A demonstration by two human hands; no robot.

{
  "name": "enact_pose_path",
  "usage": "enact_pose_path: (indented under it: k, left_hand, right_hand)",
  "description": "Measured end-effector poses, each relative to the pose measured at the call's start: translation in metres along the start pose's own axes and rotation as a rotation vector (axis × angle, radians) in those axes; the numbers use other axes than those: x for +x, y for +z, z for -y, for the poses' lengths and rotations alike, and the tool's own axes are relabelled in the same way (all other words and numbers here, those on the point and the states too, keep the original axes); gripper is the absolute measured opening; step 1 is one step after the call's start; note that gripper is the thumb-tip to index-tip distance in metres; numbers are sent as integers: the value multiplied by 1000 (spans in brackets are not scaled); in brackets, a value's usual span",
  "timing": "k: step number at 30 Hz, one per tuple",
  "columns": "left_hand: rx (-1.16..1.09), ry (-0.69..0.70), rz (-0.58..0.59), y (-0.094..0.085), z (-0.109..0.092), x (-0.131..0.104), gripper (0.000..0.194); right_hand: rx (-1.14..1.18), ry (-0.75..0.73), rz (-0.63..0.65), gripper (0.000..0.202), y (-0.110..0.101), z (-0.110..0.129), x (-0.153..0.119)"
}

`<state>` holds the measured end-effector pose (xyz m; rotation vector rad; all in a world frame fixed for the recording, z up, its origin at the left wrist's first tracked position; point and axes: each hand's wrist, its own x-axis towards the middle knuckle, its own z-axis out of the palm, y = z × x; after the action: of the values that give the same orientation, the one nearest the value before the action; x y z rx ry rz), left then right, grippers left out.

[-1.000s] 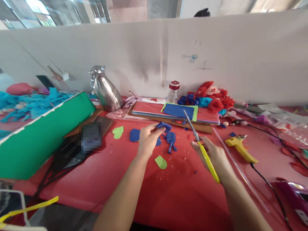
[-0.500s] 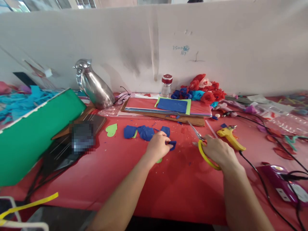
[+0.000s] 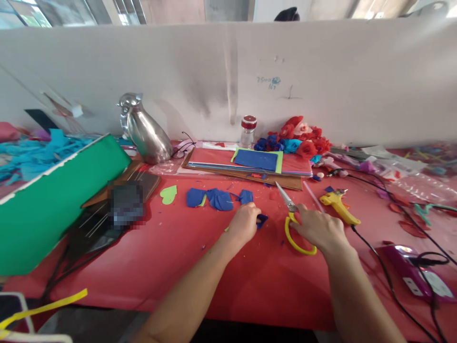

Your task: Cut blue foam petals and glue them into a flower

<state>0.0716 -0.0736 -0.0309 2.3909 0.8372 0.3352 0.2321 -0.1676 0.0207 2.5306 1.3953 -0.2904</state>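
Observation:
Near the middle of the table, my left hand [image 3: 245, 223] is closed, pinching a small dark blue paper piece [image 3: 262, 220] that sticks out past its fingers. My right hand [image 3: 321, 231] has its fingers on the yellow-handled scissors [image 3: 286, 197], which lie low over the table with the blades pointing away from me. Beyond my left hand are several blue crepe paper pieces [image 3: 219, 199], with a bit of green showing beneath one. A light green paper heart [image 3: 168, 194] lies to their left. Part of another green piece is hidden under my left hand.
A yellow glue gun [image 3: 341, 206] with a cord lies right of the scissors. Behind are stacked paper sheets [image 3: 210, 159], a lidded jar [image 3: 248, 132], paper flowers [image 3: 303, 138] and a metal jug [image 3: 148, 133]. A green box [image 3: 64, 200] stands left; a purple device [image 3: 416, 274] sits right.
The scissors have turned flatter and shifted slightly left with my right hand. My left hand has moved a little right with the blue paper piece, which now looks curled. The view has tilted up slightly.

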Motion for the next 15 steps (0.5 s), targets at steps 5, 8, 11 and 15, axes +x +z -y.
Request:
enact_pose_path:
  k: [5, 8, 11, 15]
  left_hand:
    - [-91, -78, -10, -23, -4, -5, 13]
    - [-149, -78, -62, -52, -12, -27, 13]
    - [-184, -84, -49, -85, -15, -68, 14]
    - [-122, -247, 52, -119, 0, -146, 18]
  right_hand:
    - [-61, -26, -37, 34, -15, 9, -6]
    - [14, -114, -99, 33, -22, 34, 5]
    - [176, -377, -202, 31, -17, 72, 24]
    - [192, -460, -267, 28, 0, 113, 44]
